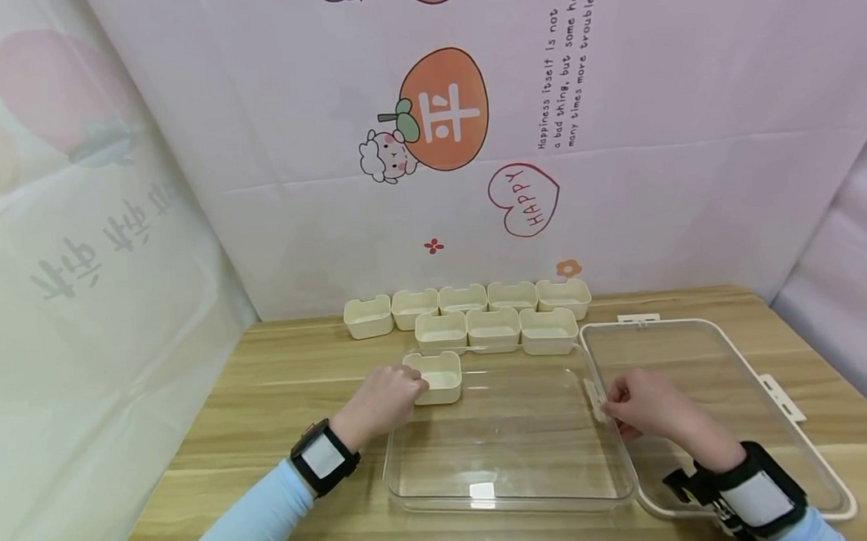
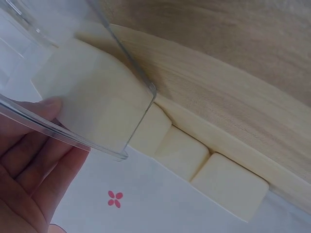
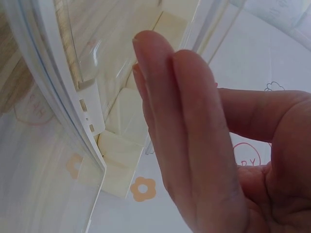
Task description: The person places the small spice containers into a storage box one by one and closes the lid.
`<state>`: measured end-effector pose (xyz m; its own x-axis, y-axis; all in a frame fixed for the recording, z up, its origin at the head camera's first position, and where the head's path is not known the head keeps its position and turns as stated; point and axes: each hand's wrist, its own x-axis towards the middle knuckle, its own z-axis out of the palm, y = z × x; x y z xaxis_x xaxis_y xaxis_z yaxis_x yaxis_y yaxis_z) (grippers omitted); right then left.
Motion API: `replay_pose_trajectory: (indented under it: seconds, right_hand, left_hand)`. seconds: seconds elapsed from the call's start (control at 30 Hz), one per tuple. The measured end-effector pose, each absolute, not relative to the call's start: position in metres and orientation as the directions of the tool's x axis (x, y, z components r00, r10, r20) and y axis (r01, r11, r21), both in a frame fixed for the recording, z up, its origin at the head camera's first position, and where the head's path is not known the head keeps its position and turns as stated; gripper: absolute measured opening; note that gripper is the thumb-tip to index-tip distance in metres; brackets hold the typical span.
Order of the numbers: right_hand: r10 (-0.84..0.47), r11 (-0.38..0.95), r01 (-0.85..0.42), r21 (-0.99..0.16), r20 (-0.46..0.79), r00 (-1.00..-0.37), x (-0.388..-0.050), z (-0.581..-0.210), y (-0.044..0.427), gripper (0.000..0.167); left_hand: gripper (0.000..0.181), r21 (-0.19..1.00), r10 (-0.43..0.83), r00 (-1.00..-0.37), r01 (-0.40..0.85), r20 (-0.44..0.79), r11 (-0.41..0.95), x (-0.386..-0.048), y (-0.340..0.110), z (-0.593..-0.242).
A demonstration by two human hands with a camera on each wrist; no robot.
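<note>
A cream container [image 1: 443, 391] was gripped in the left hand [image 1: 380, 397], fingers curled, at the back left corner of a clear box [image 1: 549, 501] on the bench [image 1: 263, 386]. Two rows of similar containers [image 1: 493, 337] were set behind. The right hand [image 1: 648, 406] was held beside a white clip [image 1: 595, 399], fingers nearly straight.

Smooth, glossy plastic box [image 1: 509, 450].

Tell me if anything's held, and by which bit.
The left hand grips a cream bin by its left side. The right hand is by the clear box; whether it grips anything, I can't tell.
</note>
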<state>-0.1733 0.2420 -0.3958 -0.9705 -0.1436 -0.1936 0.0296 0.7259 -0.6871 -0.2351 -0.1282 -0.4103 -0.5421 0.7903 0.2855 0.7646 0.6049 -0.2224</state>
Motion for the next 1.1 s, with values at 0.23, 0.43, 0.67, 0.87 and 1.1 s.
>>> replay_pose_trajectory:
  seconds: [0.23,0.43,0.67,0.87,1.1]
  right_hand:
    - [-0.157,0.716,0.02,-0.698,-0.189,-0.969,-0.1736,-0.3959,0.2428,0.012]
    - [-0.156,0.712,0.026,-0.701,-0.194,-0.969,-0.1747,-0.3958,0.2445,0.011]
    - [-0.156,0.724,0.02,-0.69,-0.191,-0.969,-0.1736,-0.3954,0.2432,0.012]
    - [-0.154,0.732,0.016,-0.681,-0.188,-0.97,-0.1733,-0.396,0.2429,0.012]
    - [-0.155,0.728,0.02,-0.685,-0.193,-0.969,-0.1733,-0.3959,0.2429,0.011]
  left_hand:
    - [0.022,-0.221,0.787,-0.549,0.761,0.282,0.61,-0.2344,-0.1284,-0.41]
    - [0.022,-0.232,0.787,-0.55,0.756,0.28,0.612,-0.2356,-0.1284,-0.4122]
    - [0.017,-0.278,0.786,-0.555,0.736,0.274,0.617,-0.2339,-0.1291,-0.4137]
    - [0.01,-0.326,0.786,-0.544,0.716,0.294,0.617,-0.2319,-0.129,-0.4152]
    - [0.007,-0.342,0.791,-0.524,0.715,0.315,0.61,-0.2298,-0.1294,-0.4169]
